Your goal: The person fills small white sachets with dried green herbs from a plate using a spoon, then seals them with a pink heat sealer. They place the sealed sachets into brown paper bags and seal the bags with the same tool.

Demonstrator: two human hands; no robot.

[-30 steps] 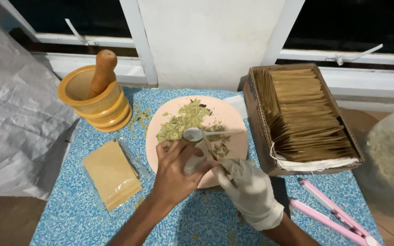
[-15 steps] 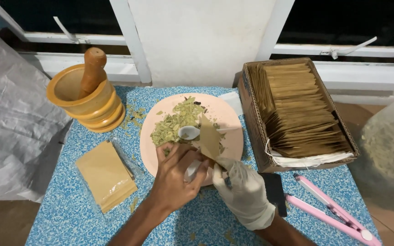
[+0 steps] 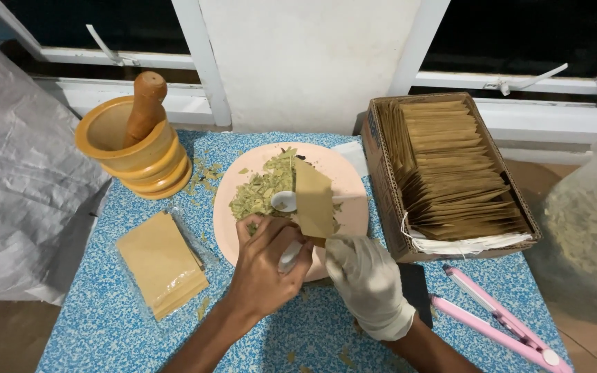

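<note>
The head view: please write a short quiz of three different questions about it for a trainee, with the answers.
1. True or false: the left hand holds a white spoon over the pink plate.
2. Which hand wears a white glove? A) left B) right C) both
3. Fill in: the wooden pestle stands in the yellow ____.

Key:
1. True; its bowl is at the dried leaves.
2. B; the right hand holds a brown paper pouch upright.
3. mortar.

Blue speckled table (image 3: 105, 324) — mortar (image 3: 133, 148) | pink plate (image 3: 350, 207) | envelope box (image 3: 450, 173) | envelope stack (image 3: 162, 262) | pink sealer (image 3: 495, 321)
</note>
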